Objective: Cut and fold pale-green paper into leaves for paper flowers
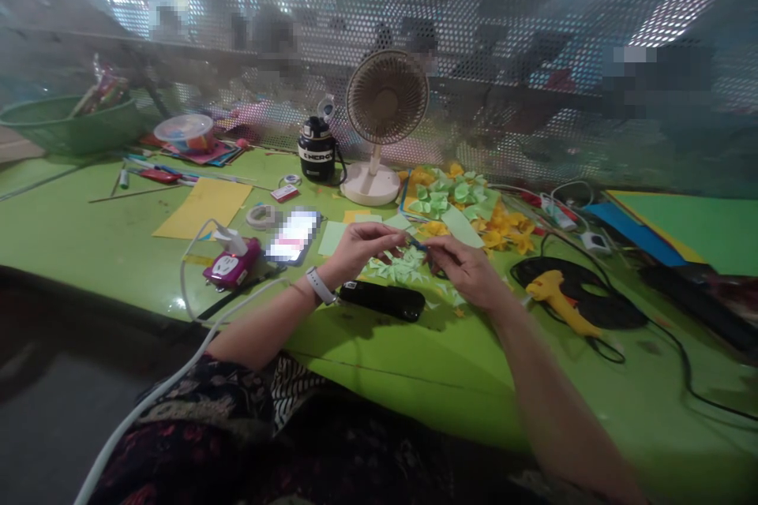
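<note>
My left hand (362, 247) and my right hand (467, 268) meet above the green table (414, 363). Both pinch a small thin piece (416, 242) between their fingertips; it looks dark blue and is too small to name. Under the hands lies a heap of pale green folded paper shapes (403, 267). A black oblong case (382, 300) rests just in front of my left wrist, which wears a white band.
A small desk fan (382, 122) and a black bottle (317, 150) stand behind. Green and yellow paper flowers (467, 201) pile at the right, a yellow glue gun (560, 300) on black cable beside them. A phone (293, 237), tape roll (262, 215), yellow sheet (204, 207) and pink charger (230, 267) lie left.
</note>
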`<state>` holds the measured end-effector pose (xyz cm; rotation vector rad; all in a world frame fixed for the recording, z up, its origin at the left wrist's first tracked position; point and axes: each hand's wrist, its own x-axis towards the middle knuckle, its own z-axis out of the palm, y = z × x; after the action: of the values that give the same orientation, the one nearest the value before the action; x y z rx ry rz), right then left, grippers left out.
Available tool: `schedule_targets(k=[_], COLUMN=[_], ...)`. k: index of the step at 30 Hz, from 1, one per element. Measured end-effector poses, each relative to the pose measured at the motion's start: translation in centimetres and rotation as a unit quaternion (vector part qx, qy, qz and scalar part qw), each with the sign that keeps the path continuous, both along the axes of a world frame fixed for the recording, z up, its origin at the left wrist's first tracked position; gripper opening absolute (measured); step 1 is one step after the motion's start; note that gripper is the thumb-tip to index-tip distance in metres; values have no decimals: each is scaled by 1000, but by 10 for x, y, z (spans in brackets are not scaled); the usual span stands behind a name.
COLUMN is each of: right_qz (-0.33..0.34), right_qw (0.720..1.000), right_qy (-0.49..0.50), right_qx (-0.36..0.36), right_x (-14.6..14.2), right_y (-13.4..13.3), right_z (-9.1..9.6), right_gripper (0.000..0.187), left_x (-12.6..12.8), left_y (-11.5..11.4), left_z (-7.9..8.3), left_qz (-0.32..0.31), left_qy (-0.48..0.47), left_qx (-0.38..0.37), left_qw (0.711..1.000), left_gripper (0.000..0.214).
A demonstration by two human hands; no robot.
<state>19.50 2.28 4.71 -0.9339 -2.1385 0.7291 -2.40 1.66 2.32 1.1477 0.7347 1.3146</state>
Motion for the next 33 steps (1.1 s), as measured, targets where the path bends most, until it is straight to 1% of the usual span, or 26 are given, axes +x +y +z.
schedule_targets(k=[9, 13, 15, 16, 18, 21, 23, 26, 28, 33], right_qz=[15, 11, 3, -6, -37, -73, -75, -70, -68, -36], right_qw=[997, 994, 995, 997, 999, 995, 993, 993, 995, 999], right_qy=[12, 4, -1, -6, -16, -26, -29, -32, -29, -15], right_qx=[-77, -109, -99, -82, -23, 64, 89, 84, 69, -5], right_x=[-2, -5, -8, -10, -14, -19, -21, -20, -18, -15], right_y=[0, -5, -8, -9, -11, -11, -11, -10, -10, -7], right_z=[-1, -1, -3, -4, -8, -13, -14, -13, -11, -9], right_gripper=[27, 30, 34, 37, 41, 30, 26, 25, 25, 27], left_x=[0, 1, 1, 2, 2, 4, 5, 5, 5, 4], left_y=[-1, 1, 3, 4, 5, 5, 4, 3, 2, 2], left_z=[-1, -2, -3, -4, -5, -7, -7, -6, -5, -4], left_qz=[-7, 12, 31, 39, 52, 65, 70, 70, 65, 55], left_qy=[0, -26, -42, -48, -56, -60, -55, -40, -26, -20], left_qx=[-12, -14, -10, -5, 12, 39, 47, 47, 45, 41], left_qw=[1000, 1000, 999, 998, 997, 995, 995, 996, 997, 997], left_gripper=[33, 31, 30, 29, 29, 28, 27, 27, 28, 33])
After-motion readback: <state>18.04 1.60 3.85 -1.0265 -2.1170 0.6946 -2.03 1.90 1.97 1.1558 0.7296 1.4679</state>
